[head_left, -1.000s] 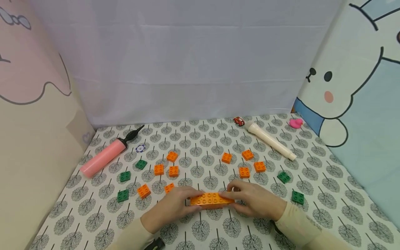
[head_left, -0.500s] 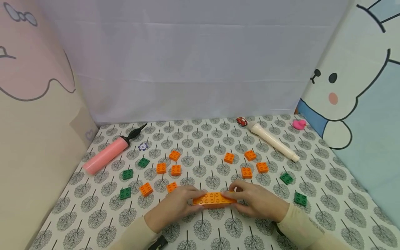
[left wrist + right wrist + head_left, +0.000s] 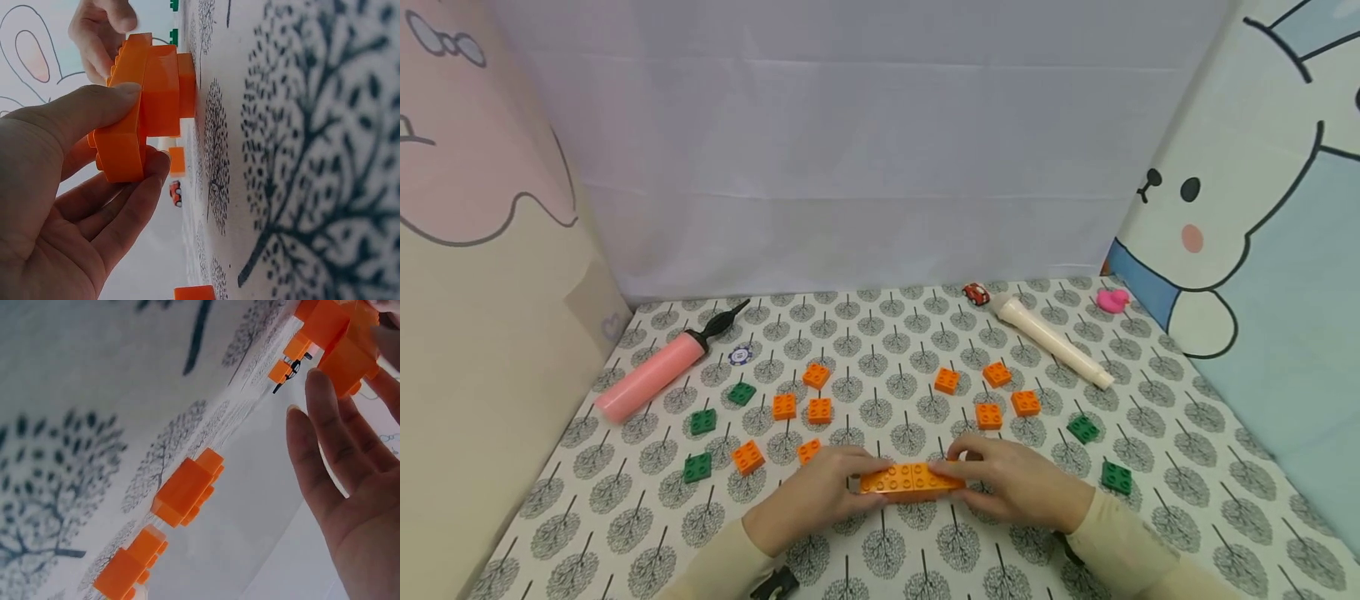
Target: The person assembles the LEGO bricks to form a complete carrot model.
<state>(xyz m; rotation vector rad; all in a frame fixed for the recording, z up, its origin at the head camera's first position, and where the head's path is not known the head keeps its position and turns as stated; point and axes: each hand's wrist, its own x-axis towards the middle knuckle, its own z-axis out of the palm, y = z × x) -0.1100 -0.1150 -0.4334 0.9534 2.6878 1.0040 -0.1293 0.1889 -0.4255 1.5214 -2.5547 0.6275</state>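
- Long orange brick assembly (image 3: 911, 479): a flat run of studded bricks joined end to end, studs up, lying crosswise near the front edge of the tree-print counter (image 3: 880, 550). The left wrist view shows more orange bricks stacked beneath it (image 3: 164, 87), the lowest one at the cloth.
- Left hand (image 3: 820, 492): fingers curled round the left end of the assembly, thumb on one face and fingers on the other, a firm pinch.
- Right hand (image 3: 1011, 483): grips the right end of the same assembly; fingers fairly straight in the right wrist view (image 3: 340, 462), tips on the orange plastic.
- Loose orange bricks: one (image 3: 808, 450) just beside the left hand, another (image 3: 748, 457) further left; more (image 3: 988, 415) behind the right hand.
- Green bricks (image 3: 697, 467) at the left and (image 3: 1116, 477) at the right, well apart from the hands.
- Pink pump (image 3: 651, 377) far left; cream tube (image 3: 1051, 340) far right.
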